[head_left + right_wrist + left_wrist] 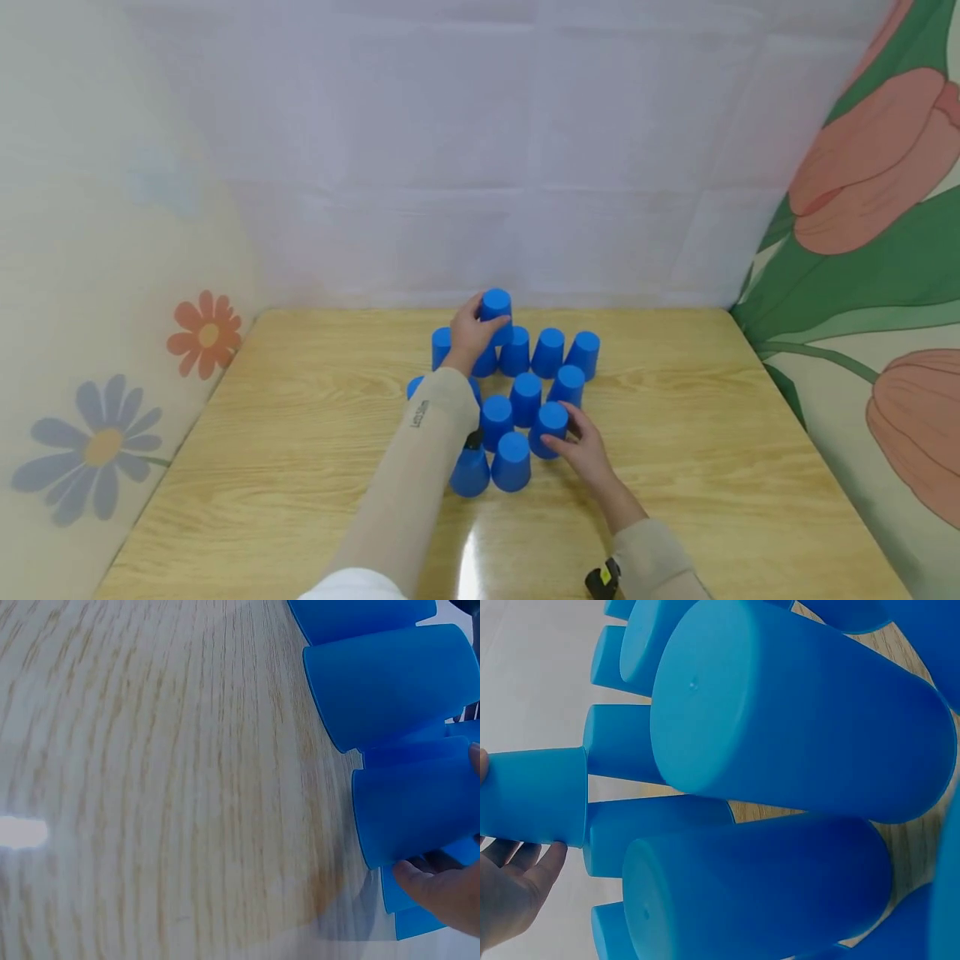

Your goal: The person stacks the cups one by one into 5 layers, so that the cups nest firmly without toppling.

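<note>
My left hand [470, 335] grips an upside-down blue plastic cup [496, 305] over the back row. In the left wrist view this cup's rim meets the bases of two upturned cups, an upper one [622, 741] and a lower one [652, 825], so it sits as a second level. Thumb on one side and fingers on the other, my right hand [588, 454] holds another upturned cup [548, 429] at the group's near right. The right wrist view shows that cup [420, 802] with its rim down at the tabletop. My left forearm hides several cups.
Several more upturned blue cups stand close together: a back row with a rightmost cup [583, 354], middle cups [526, 398], and a front cup [512, 461]. They stand on a wood-grain table [315, 417]. A white cloth [420, 150] hangs behind its far edge.
</note>
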Tool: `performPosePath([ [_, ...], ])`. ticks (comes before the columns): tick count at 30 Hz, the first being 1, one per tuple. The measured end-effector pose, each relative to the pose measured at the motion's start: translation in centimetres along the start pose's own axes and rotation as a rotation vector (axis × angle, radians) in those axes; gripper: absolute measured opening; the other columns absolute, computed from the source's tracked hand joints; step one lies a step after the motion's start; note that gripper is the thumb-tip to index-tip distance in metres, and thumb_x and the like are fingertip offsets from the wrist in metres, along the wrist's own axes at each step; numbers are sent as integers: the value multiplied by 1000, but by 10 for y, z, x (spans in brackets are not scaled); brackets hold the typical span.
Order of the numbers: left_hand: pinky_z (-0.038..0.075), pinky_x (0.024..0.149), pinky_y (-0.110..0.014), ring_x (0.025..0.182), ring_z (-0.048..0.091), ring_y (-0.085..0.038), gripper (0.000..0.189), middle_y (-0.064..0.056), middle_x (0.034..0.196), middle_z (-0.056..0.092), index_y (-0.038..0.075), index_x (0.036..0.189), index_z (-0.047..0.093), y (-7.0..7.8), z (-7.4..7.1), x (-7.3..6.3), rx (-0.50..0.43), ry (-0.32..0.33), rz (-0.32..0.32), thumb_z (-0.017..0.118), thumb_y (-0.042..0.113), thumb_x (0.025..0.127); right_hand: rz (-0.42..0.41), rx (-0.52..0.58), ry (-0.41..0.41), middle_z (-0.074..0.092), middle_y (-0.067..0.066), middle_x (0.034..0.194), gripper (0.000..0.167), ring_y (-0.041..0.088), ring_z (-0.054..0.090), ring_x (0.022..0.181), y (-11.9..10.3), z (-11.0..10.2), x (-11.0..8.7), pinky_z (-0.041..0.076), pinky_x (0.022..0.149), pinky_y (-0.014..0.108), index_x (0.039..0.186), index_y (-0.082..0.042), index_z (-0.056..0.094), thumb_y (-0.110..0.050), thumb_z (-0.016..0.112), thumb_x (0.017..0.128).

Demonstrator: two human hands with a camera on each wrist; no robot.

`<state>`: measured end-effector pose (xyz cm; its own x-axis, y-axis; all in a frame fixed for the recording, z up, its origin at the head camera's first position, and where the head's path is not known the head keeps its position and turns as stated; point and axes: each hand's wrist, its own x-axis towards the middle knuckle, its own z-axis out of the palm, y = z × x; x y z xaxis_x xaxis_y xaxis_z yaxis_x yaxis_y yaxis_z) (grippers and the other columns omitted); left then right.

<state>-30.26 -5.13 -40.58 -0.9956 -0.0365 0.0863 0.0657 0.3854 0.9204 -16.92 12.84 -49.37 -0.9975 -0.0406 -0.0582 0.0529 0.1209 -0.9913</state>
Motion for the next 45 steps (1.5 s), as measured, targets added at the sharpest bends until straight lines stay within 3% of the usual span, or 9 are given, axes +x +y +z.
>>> performPosePath([
  [18,31,95,-36,118,35,-22,54,-6,128,41,13,129,39,-3,5,5,9,-4,-22,61,24,81,-20,18,-29,38,14,128,52,35,33,117,4,3,0,30,92,49,125,-7,42,-14,64,79],
  [25,28,96,-36,122,29,-24,61,-9,134,34,12,134,30,-1,2,3,9,2,-48,59,24,82,13,23,-28,37,17,129,48,36,31,118,-20,6,-10,28,93,49,125,-3,40,-4,59,81],
  [30,28,96,-36,122,28,-24,63,-10,134,32,12,135,29,2,-2,0,-13,-2,-68,60,24,81,21,25,-34,38,15,129,50,35,31,118,-9,2,-5,29,92,49,125,-5,41,-7,61,80],
  [36,29,96,-37,123,27,-22,64,-9,135,32,16,135,29,12,-15,-2,-63,21,-35,61,25,81,-8,12,-22,40,15,126,52,34,35,115,-1,-2,-2,31,92,48,125,-5,42,-12,64,78],
  [45,32,94,-36,122,29,-21,65,-8,133,35,14,134,32,30,-44,-3,-73,95,92,63,26,79,-39,-8,-28,45,12,123,50,31,39,113,-12,-12,-5,33,91,47,122,-9,46,-15,66,77],
])
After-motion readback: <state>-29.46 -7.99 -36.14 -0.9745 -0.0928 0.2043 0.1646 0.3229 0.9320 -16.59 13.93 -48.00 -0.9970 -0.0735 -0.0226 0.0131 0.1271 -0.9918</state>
